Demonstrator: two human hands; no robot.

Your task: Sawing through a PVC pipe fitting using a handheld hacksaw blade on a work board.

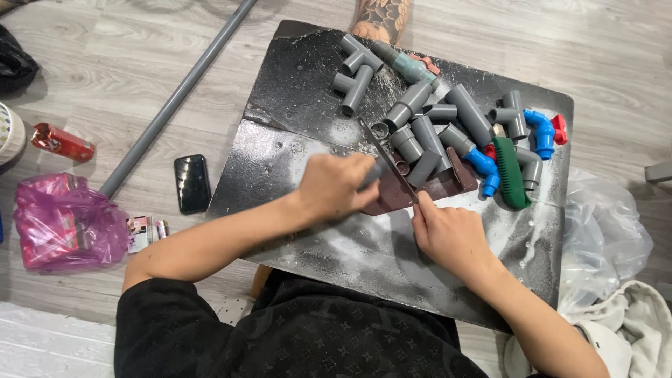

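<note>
Head view: left hand (pixel 334 187) clenched around a short grey pipe piece (pixel 372 173); right hand (pixel 448 234) fingers press the saw blade (pixel 389 162); a slip could cut fingertips or scatter the nearby pipe fittings (pixel 420 115).

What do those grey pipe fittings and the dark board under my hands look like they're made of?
The grey pipe fittings look like moulded plastic: uniform matt grey, smooth, with thick socket ends. The dark board is harder to call; it is black with a dull sheen, scuffed and dusted with white powder, so painted or coated wood or sheet seems likely. The left hand and right hand rest on it.
</note>
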